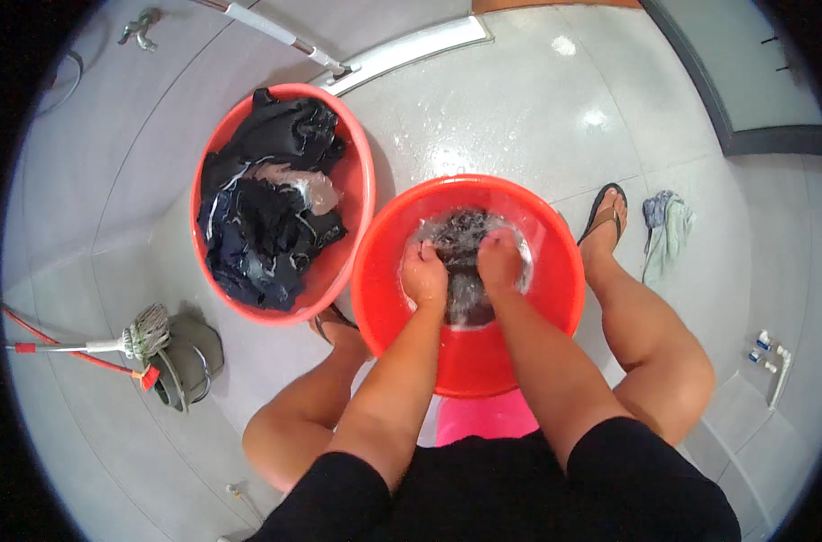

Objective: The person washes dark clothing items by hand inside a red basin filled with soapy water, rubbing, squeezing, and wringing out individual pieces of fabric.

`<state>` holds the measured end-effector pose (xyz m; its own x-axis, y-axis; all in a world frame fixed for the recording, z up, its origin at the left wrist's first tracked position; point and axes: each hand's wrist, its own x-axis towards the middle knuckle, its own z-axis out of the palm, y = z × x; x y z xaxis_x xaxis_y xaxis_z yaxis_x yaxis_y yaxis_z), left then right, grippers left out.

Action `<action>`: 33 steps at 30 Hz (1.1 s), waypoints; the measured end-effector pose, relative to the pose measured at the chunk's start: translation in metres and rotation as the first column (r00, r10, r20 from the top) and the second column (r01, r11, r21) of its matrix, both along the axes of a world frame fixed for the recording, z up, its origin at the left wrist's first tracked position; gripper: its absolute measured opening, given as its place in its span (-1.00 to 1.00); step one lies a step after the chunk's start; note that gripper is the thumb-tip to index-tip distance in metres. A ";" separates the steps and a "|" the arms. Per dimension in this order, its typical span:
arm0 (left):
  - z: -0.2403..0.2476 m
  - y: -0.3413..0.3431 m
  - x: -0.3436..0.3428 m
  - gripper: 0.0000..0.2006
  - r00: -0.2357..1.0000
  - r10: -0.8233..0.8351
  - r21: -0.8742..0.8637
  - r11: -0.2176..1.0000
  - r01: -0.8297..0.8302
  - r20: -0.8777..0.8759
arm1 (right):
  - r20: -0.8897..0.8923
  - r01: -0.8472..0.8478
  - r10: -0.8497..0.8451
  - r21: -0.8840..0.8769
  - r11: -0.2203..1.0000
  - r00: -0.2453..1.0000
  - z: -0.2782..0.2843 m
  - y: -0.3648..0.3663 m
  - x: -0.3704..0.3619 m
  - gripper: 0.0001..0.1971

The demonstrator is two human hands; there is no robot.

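Note:
A bright red basin (560, 303) stands between my legs with sudsy water and a dark wet cloth (466, 237) in it. Both hands are inside it, at the cloth. My left hand (423, 275) is closed on the cloth's left side, its fingers curled. Across from it, my right hand (502, 259) grips the right side, its fingertips hidden under the fist. Splashing water blurs the cloth, so its kind cannot be made out.
A larger pink-red tub (361, 172) at the left holds dark wet clothes (275, 221). Farther left, a mop (146, 332) lies by a dark bucket (203, 348). A crumpled grey cloth (668, 226) lies beyond my right foot. Under me is a pink stool (486, 417).

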<state>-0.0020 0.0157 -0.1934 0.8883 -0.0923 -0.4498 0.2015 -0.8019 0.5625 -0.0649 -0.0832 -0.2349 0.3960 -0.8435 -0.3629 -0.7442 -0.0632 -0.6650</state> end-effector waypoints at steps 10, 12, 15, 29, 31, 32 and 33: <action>-0.117 0.010 -0.030 -0.71 0.895 -0.378 0.229 0.917 0.328 0.234 | -0.201 -0.163 0.208 0.220 0.962 0.957 -0.042 0.016 0.004 -0.59; -0.133 0.009 -0.033 -0.70 0.884 -0.466 0.316 0.844 0.435 0.027 | -0.284 -0.282 0.319 0.165 0.945 0.904 -0.054 0.014 0.003 -0.57; -0.147 0.007 -0.024 -0.69 0.824 -0.541 0.355 0.747 0.563 -0.168 | -0.451 -0.405 0.433 0.163 0.900 0.780 -0.063 0.004 0.016 -0.54; 0.147 0.017 0.054 -0.73 0.962 -0.268 -0.292 0.925 0.243 -0.047 | 0.140 -0.797 0.787 0.176 0.577 0.601 0.192 -0.088 0.011 -0.68; 0.163 0.040 0.061 -0.56 0.927 -0.367 -0.306 0.894 0.329 -0.075 | 0.095 -0.831 0.833 0.196 0.521 0.545 0.245 -0.082 0.002 -0.70; 0.180 0.046 0.057 -0.42 0.927 -0.374 -0.327 0.875 0.358 0.014 | 0.019 -0.898 0.897 0.003 0.441 0.441 0.262 -0.081 -0.006 -0.71; 0.197 0.053 0.054 -0.28 0.921 -0.377 -0.345 0.855 0.388 0.102 | -0.082 -0.928 0.936 -0.180 0.325 0.344 0.281 -0.080 -0.011 -0.71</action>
<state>0.0519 0.0690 0.0039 0.7628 -0.5744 -0.2971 -0.1019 -0.5604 0.8219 -0.0764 -0.1628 0.0457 0.9705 0.0460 -0.2368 -0.1031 -0.8085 -0.5794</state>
